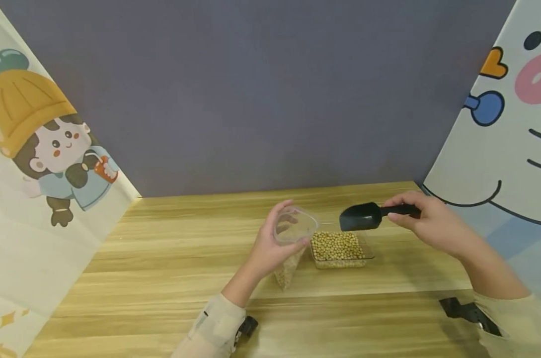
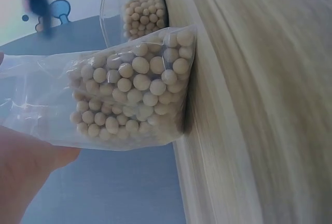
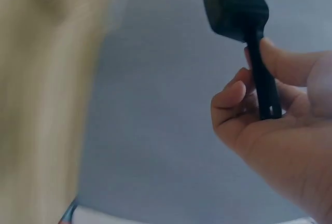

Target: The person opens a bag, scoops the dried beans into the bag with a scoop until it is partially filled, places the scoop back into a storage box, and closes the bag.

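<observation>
My left hand (image 1: 267,243) grips the open mouth of a clear plastic bag (image 2: 132,86), fingers and thumb spread round its rim. Pale yellow soybeans fill the lower part of the bag, whose bottom is at the tabletop. In my right hand (image 1: 437,226) is the handle of a black scoop (image 1: 361,217), pinched between thumb and fingers. The scoop is above the right part of a clear rectangular container (image 1: 367,258); no beans show in it. Many soybeans (image 1: 336,245) lie in that container, just right of the bag.
A wood-grain table (image 1: 163,258) carries the bag and container. Behind it rises a plain grey-blue panel (image 1: 261,99). Cartoon-printed panels stand at the left (image 1: 11,223) and right (image 1: 467,169). Dark wrist straps sit at both sleeves.
</observation>
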A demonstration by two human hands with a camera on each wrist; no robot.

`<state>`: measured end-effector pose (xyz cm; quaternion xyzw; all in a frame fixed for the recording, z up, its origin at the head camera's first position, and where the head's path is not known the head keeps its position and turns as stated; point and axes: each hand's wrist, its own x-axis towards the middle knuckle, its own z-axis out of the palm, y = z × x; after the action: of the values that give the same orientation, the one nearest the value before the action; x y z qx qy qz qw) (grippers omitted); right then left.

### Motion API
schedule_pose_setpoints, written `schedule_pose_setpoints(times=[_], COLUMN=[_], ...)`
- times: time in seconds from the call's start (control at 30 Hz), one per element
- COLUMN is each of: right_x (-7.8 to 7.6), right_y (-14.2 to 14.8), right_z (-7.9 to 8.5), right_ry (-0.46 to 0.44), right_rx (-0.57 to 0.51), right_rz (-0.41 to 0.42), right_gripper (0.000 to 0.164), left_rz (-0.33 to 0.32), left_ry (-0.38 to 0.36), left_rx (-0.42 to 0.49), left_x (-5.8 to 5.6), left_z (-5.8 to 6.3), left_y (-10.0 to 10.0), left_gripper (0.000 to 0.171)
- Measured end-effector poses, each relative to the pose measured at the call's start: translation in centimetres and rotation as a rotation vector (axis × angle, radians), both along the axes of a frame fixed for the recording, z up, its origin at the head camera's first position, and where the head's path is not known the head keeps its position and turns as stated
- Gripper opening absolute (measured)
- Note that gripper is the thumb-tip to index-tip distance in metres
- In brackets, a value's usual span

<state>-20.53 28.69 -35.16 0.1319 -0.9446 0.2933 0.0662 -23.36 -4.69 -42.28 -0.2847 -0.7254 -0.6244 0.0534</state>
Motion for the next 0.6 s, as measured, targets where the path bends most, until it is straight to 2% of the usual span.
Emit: schedule_pose_setpoints(times=[0.1,0.23,0.4,0.6], right_x=[-1.0,-1.7,-1.7,-2.0], right_y=[1.3,1.9,1.0,-0.3], right_z=[-1.4,-2.5,-2.4,-2.4], right_ry=[-0.039,0.02,0.056,0.036], right_rx=[0.091,0.191,0.287,0.279], right_rz=[0.031,0.064,0.065,0.063], right_gripper=[0.022,0.017,0.02,0.019], left_rz=[-0.003,0.0,0.003,-0.004], left_ry=[-0.01,-0.006,0.017,0.03], left_rx=[0.01,0.002,-0.013,-0.009], left_x=[0.3,0.5,0.1,0.0], left_z=[0.5,0.8,-0.1,-0.5], left_y=[0.2,0.3,0.2,0.3], left_gripper=[0.081,0.081,0.079,0.079])
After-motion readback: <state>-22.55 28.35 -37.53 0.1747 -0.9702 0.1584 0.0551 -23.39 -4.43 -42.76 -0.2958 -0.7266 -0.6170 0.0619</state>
